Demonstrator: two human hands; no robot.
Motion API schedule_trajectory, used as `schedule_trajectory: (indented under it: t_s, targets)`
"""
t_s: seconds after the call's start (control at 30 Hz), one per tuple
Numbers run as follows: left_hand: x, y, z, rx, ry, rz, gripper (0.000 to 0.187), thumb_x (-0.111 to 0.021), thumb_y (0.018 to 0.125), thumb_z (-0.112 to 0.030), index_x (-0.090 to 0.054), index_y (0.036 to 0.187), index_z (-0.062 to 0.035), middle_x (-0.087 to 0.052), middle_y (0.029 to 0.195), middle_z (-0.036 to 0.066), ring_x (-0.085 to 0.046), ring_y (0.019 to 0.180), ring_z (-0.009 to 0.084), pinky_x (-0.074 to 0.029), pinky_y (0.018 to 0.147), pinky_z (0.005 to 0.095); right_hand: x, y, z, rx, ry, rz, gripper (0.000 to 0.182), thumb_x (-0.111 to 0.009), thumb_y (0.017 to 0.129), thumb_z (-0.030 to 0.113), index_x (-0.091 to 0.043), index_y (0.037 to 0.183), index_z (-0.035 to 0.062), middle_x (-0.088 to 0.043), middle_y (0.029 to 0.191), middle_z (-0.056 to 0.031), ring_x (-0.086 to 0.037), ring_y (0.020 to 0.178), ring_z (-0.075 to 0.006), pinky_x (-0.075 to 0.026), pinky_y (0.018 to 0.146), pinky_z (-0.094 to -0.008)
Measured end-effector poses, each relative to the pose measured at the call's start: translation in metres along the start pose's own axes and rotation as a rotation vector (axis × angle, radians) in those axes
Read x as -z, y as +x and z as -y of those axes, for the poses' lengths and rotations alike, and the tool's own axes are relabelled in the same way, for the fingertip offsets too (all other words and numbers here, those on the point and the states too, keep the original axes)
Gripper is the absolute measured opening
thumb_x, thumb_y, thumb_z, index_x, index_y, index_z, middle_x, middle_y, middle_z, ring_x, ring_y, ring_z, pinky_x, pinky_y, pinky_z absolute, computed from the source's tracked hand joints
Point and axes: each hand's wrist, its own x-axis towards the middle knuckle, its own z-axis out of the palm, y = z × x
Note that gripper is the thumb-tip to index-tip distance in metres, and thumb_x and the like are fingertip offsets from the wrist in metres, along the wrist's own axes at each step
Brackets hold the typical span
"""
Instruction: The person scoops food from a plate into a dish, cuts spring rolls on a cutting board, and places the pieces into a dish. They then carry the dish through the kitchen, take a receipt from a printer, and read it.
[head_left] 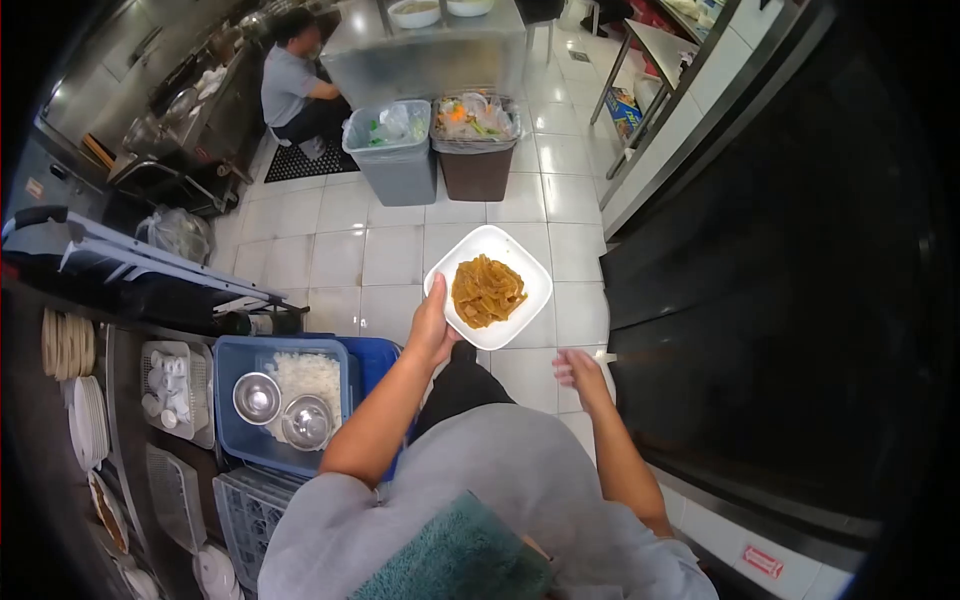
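Observation:
My left hand (431,325) grips the near-left edge of a white, square, rounded plate (534,275), thumb over the rim. On the plate lies a heap of glossy brown food strips (487,292), whose exact kind I cannot make out. The plate is held level above the tiled floor, in front of my body. My right hand (582,376) hangs to the right of the plate, apart from it. Its fingers are loosely bent and hold nothing. A green towel (455,555) lies against my grey shirt.
At left stand a blue tub (226,400) with white rice and two metal bowls (307,422), and shelves with stacked plates (88,424). Ahead are a grey bin (395,175), a brown bin (475,175) and a crouching person (290,85). A dark panel (740,300) borders the right.

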Motion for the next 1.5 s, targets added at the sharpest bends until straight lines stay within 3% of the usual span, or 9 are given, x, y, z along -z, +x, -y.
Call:
schedule_trajectory:
  t_s: [0.13,0.27,0.6,0.67,0.7,0.83,1.1,1.33,1.5]
  targets:
    - [0.009,0.058,-0.018,0.052,0.091,-0.105,0.055,-0.039,0.093,-0.047,-0.046,0.118,0.0008,-0.061,0.095,0.008,-0.064,0.074,0.0135,-0.053,0.051,0.0235,-0.042,0.076,0.099,0.017,-0.089,0.236,0.044,-0.035,0.094,0.040,-0.055,0.103,0.0019,-0.062,0.084,-0.0069,-0.056,0.066,-0.0116,-0.045,0.060,-0.0239]
    - [0.014,0.147,-0.042,0.221,0.122,-0.009,0.058,-0.039,0.093,-0.046,-0.040,0.127,0.0014,-0.050,0.124,0.014,-0.052,0.112,0.0241,-0.045,0.092,0.0377,-0.046,0.149,0.145,0.002,-0.214,0.311,0.042,-0.038,0.094,0.040,-0.054,0.099,0.0019,-0.061,0.079,-0.0076,-0.056,0.061,-0.0112,-0.045,0.055,-0.0233]
    - [-0.082,0.309,-0.073,0.549,0.422,0.241,0.073,-0.038,0.087,-0.060,-0.038,0.130,-0.0011,-0.051,0.123,0.015,-0.055,0.108,0.0252,-0.050,0.083,0.0412,-0.013,0.230,0.192,-0.103,0.040,-0.145,0.028,-0.045,0.084,0.015,-0.054,0.103,-0.0036,-0.061,0.081,-0.0110,-0.058,0.060,-0.0162,-0.050,0.058,-0.0278]
    - [-0.110,0.342,-0.068,0.590,0.509,0.350,0.075,-0.036,0.087,-0.063,-0.035,0.133,-0.0045,-0.048,0.128,0.015,-0.053,0.111,0.0291,-0.047,0.084,0.0482,0.013,0.245,0.193,-0.102,0.040,-0.196,0.033,-0.043,0.083,0.017,-0.051,0.106,-0.0059,-0.061,0.087,-0.0141,-0.058,0.062,-0.0175,-0.051,0.058,-0.0282]
    - [-0.125,0.359,-0.066,0.665,0.493,0.417,0.080,-0.035,0.085,-0.066,-0.027,0.138,-0.0070,-0.037,0.137,0.016,-0.040,0.123,0.0337,-0.035,0.096,0.0561,0.026,0.251,0.192,-0.114,0.083,-0.221,0.033,-0.043,0.082,0.017,-0.051,0.106,-0.0059,-0.061,0.086,-0.0142,-0.059,0.062,-0.0178,-0.051,0.058,-0.0284]
    - [-0.170,0.435,-0.048,0.606,0.638,0.551,0.078,-0.035,0.086,-0.064,-0.016,0.143,-0.0149,-0.030,0.142,0.014,-0.033,0.127,0.0371,-0.033,0.096,0.0573,0.078,0.290,0.203,-0.137,0.232,-0.304,0.032,-0.045,0.080,0.014,-0.053,0.103,-0.0069,-0.061,0.080,-0.0139,-0.058,0.060,-0.0177,-0.050,0.057,-0.0278]
    - [-0.167,0.623,-0.092,0.383,0.722,0.158,0.062,-0.040,0.087,-0.056,-0.038,0.132,-0.0139,-0.052,0.122,0.007,-0.054,0.105,0.0205,-0.042,0.082,0.0424,0.165,0.468,0.297,-0.102,0.277,-0.377,0.024,-0.045,0.079,0.014,-0.055,0.093,-0.0029,-0.060,0.073,-0.0108,-0.056,0.056,-0.0160,-0.050,0.055,-0.0283]
    - [-0.201,0.665,-0.195,0.170,0.646,-0.232,0.049,-0.046,0.088,-0.047,-0.049,0.117,-0.0089,-0.056,0.112,0.007,-0.057,0.095,0.0184,-0.045,0.074,0.0321,0.190,0.666,0.444,0.072,0.218,-0.136,0.023,-0.044,0.079,0.015,-0.056,0.087,-0.0029,-0.058,0.069,-0.0097,-0.053,0.055,-0.0146,-0.045,0.053,-0.0281]
    - [-0.236,0.708,-0.217,0.144,0.563,-0.183,0.039,-0.048,0.091,-0.037,-0.050,0.114,-0.0063,-0.057,0.109,0.008,-0.058,0.097,0.0209,-0.047,0.078,0.0341,0.190,0.770,0.543,0.130,0.283,-0.001,0.025,-0.045,0.079,0.014,-0.054,0.095,-0.0024,-0.058,0.072,-0.0100,-0.053,0.058,-0.0145,-0.045,0.056,-0.0275]
